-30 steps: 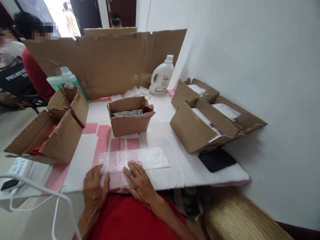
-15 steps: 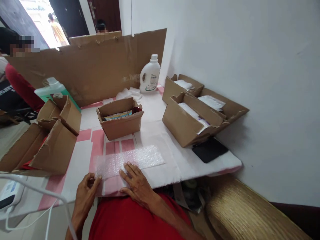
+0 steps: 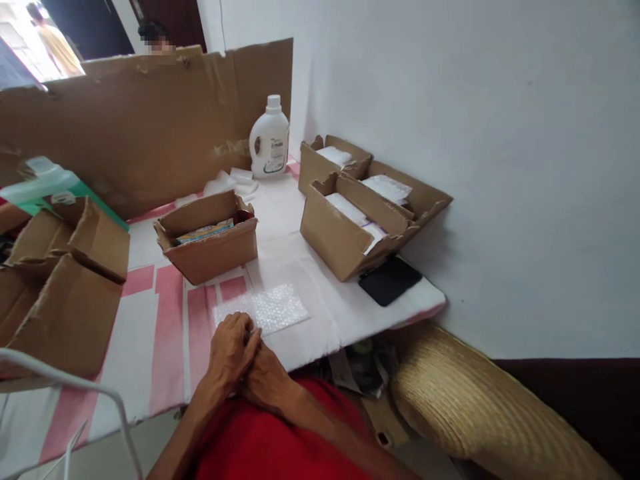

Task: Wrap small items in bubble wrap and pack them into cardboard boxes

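Observation:
A clear sheet of bubble wrap lies folded over on the table near its front edge. My left hand is at its left end, with bent fingers closed on the folded part. Against it lies my right hand, at the near edge of the wrap. The left hand covers most of the right hand's fingers, so their grip is hidden. Beyond the wrap stands an open cardboard box with colourful packets inside.
On the right are cardboard trays of white packets, beside a black flat object. A white jug stands at the back. Left are more cardboard boxes, a green-liquid bottle and a white cable in front.
My left hand has carried the left end of the bubble wrap rightward, folding the sheet shorter. Both hands now meet at its left end. The view has swung right.

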`<state>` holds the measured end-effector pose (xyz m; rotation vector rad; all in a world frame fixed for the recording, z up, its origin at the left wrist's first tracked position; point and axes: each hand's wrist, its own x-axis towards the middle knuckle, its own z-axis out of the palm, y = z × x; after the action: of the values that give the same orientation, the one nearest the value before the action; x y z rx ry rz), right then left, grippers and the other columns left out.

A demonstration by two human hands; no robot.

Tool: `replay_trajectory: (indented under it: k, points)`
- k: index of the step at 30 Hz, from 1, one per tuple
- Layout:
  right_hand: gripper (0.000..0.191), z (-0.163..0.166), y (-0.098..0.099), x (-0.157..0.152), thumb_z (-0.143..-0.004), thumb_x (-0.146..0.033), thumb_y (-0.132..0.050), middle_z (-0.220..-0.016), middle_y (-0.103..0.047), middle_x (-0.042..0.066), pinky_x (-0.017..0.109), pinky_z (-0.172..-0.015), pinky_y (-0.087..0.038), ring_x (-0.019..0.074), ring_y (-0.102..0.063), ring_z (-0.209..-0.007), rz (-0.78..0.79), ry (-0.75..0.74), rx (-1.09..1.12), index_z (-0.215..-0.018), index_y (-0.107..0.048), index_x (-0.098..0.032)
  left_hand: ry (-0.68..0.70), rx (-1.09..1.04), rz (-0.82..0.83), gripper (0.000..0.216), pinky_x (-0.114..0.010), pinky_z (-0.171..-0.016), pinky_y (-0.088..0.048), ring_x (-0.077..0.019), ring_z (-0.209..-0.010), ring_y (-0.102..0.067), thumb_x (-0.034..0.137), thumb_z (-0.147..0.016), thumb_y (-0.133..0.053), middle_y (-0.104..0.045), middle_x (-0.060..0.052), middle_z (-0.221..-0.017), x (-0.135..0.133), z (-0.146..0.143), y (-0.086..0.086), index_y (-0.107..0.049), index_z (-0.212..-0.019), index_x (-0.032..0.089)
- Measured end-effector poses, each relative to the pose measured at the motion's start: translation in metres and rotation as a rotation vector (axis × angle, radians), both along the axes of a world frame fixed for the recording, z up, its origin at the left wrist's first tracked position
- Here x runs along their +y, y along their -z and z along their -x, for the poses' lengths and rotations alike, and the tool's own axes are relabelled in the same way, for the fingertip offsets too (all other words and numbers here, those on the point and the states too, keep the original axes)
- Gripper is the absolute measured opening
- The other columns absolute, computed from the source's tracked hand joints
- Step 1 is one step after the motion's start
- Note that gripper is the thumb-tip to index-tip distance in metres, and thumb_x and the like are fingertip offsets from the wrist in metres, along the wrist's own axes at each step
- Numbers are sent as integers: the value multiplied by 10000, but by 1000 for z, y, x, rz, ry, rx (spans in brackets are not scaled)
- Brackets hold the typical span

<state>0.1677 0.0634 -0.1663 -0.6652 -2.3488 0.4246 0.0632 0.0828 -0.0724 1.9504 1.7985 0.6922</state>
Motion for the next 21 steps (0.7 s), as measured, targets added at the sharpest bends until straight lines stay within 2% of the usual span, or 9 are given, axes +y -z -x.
replay_trajectory:
  k: [4, 7, 12, 15, 18, 21]
  points:
    - [396, 0, -1, -1, -889, -198, -556, -1259, -697, 153, 562, -1079, -444, 350, -596, -1210, 4, 23, -26, -1272, -650, -155, 42, 114, 4, 77, -373, -764, -424, -224, -813, -529, 279, -866, -563, -599, -25, -825, 0, 1, 7, -553, -804, 235]
    - [401, -1, -2, -1, -891, -191, -552, -1284, -685, 151, 566, -1109, -420, 344, -577, -1246, -9, 35, -38, -1279, -646, -159, 39, 173, -20, 60, -367, -776, -442, -223, -841, -554, 271, -897, -544, -621, -31, -877, 0, 1, 9, -579, -864, 235]
    - [426, 0, -6, 1, -917, -175, -501, -1245, -707, 127, 562, -1156, -373, 321, -589, -1226, -64, 24, -25, -1326, -620, -177, -12, 244, -96, 147, -353, -772, -450, -210, -836, -562, 287, -956, -481, -626, -39, -894, 0, -3, 10, -578, -860, 233]
    - [452, 0, -11, 0, -930, -163, -462, -1249, -708, 95, 550, -1169, -357, 320, -576, -1241, -40, 38, -41, -1356, -604, -217, -58, 280, -131, 175, -369, -801, -436, -221, -865, -554, 274, -973, -447, -625, -56, -890, -1, -7, 11, -578, -867, 228]
    - [479, -1, -14, -2, -928, -131, -441, -1272, -698, 83, 522, -1146, -391, 319, -583, -1227, 4, 39, -85, -1373, -589, -228, -63, 308, -120, 163, -381, -809, -421, -233, -885, -546, 250, -960, -463, -631, -65, -895, 0, -11, 12, -590, -861, 226]
    - [455, 0, -15, -1, -927, -137, -443, -1257, -701, 113, 518, -1065, -465, 335, -616, -1171, 10, 16, -89, -1349, -604, -190, -9, 313, -63, 117, -368, -777, -421, -225, -849, -545, 243, -912, -539, -637, -45, -864, 3, -11, 13, -605, -815, 234]
